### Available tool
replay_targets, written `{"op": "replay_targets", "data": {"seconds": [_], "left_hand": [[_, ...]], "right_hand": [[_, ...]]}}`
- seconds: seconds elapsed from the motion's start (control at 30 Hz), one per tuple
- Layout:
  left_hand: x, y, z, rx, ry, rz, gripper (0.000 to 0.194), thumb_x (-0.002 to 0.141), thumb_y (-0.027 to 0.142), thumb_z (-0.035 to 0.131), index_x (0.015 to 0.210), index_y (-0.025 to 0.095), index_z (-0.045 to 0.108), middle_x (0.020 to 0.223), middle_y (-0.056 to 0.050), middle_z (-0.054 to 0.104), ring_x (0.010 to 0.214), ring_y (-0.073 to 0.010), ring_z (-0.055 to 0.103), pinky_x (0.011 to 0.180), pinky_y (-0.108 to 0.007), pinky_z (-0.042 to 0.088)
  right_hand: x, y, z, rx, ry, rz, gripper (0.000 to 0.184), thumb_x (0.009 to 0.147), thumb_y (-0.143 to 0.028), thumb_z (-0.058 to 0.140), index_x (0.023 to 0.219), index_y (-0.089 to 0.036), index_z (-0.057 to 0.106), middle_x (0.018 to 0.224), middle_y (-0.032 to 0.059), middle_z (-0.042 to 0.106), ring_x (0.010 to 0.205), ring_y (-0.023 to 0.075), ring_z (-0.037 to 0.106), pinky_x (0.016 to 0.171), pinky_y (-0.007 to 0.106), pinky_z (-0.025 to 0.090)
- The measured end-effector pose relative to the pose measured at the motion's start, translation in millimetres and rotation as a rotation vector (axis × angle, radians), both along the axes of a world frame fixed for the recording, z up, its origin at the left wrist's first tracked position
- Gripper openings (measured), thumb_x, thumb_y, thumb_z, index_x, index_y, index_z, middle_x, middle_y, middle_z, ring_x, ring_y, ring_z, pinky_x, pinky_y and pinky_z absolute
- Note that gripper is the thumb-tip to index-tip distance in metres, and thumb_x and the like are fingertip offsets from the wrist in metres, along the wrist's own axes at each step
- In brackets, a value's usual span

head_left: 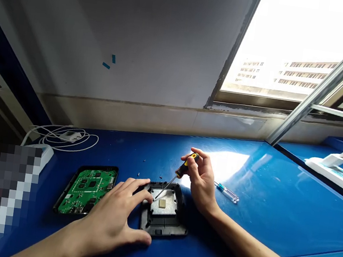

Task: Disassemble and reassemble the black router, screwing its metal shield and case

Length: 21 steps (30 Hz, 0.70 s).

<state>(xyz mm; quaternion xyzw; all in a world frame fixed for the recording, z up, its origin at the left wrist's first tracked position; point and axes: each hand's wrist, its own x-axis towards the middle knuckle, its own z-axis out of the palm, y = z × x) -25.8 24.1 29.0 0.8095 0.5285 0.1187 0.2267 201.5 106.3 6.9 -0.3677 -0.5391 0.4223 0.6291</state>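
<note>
A black plastic cover point(162, 232) lies inside up on the blue bench, with a silver metal plate point(169, 195) and a small tan square pad point(162, 203) in it. My left hand point(117, 205) braces the cover's left side, thumb near its lower left edge and fingers at the top, index fingertip by the plate. My right hand point(201, 178) grips a yellow-and-black screwdriver point(185, 164), slanting down to the left. Its tip meets the plate's left edge beside my left index finger; any screw there is too small to make out.
A green circuit board point(92, 187) sits in a black case half at left. Several small screws point(138, 174) lie behind the cover. Clear-handled screwdrivers point(228, 193) rest at right. White cable point(69, 136) is coiled at the back left; a power strip point(339, 176) lies far right.
</note>
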Motion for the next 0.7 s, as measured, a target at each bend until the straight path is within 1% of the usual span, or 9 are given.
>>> {"op": "replay_targets", "data": {"seconds": [0.17,0.37,0.7], "left_hand": [[0.7,1.1,-1.1,-0.006,-0.003,0.000,0.056,0.066,0.056,0.087,0.115,0.037,0.068,0.156,-0.002,0.046,0.141,-0.0382,0.043,0.114,-0.060,0.038],[1.3,1.7,-1.8,-0.006,0.012,-0.003,0.057,0.066,0.056,0.087,0.115,0.037,0.067,0.156,-0.003,0.046,0.139,-0.0377,0.045,0.113,-0.060,0.040],[2.7,3.2,-1.0,-0.018,0.024,0.002,0.058,0.065,0.055,0.088,0.115,0.036,0.067,0.157,-0.003,0.045,0.141,-0.0372,0.043,0.114,-0.058,0.039]], "right_hand": [[-1.3,-0.1,-1.5,0.020,-0.012,0.017,0.039,0.093,-0.050,0.063,0.121,-0.026,0.050,0.096,-0.0010,0.062,0.063,0.0117,0.065,0.057,0.030,0.058],[-1.6,-2.0,-1.8,0.042,-0.021,0.024,0.037,0.095,-0.049,0.062,0.122,-0.027,0.050,0.097,-0.0014,0.063,0.064,0.0112,0.067,0.059,0.029,0.059],[-0.9,-1.9,-0.1,0.056,-0.022,0.031,0.037,0.095,-0.047,0.063,0.122,-0.025,0.050,0.095,-0.0008,0.064,0.064,0.0105,0.066,0.056,0.027,0.060]]}}
